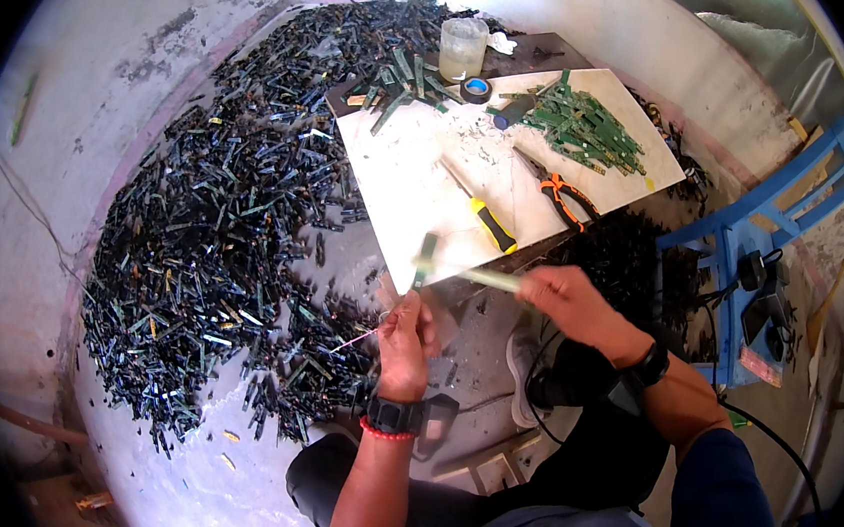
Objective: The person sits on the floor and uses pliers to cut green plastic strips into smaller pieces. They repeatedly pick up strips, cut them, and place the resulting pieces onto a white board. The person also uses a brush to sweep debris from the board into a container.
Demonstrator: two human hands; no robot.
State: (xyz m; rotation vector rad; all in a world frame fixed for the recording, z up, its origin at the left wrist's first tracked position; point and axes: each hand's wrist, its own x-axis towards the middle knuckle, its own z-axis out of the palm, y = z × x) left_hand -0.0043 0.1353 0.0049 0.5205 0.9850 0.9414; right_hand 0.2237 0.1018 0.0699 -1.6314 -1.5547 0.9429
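Observation:
My left hand [407, 340] is closed and pinches a narrow dark green circuit board strip [426, 251] that points up past the fingertips. In my right hand [576, 305] is a pale stick-like tool [488, 277], gripped in a fist. Motion blurs its far end, close beside the strip, so I cannot tell whether they touch. Both hands are at the near edge of a white board [406, 195]. On the board lie a screwdriver [487, 220] with a yellow and black handle and pliers [561, 193] with orange and black grips.
A pile of green strips [586, 127] covers the board's right side. Behind are a cloudy jar [464, 49], a tape roll [475, 89] and more strips [411, 79]. A large heap of dark strips [228, 230] spreads over the floor at left. A blue chair [732, 246] stands at right.

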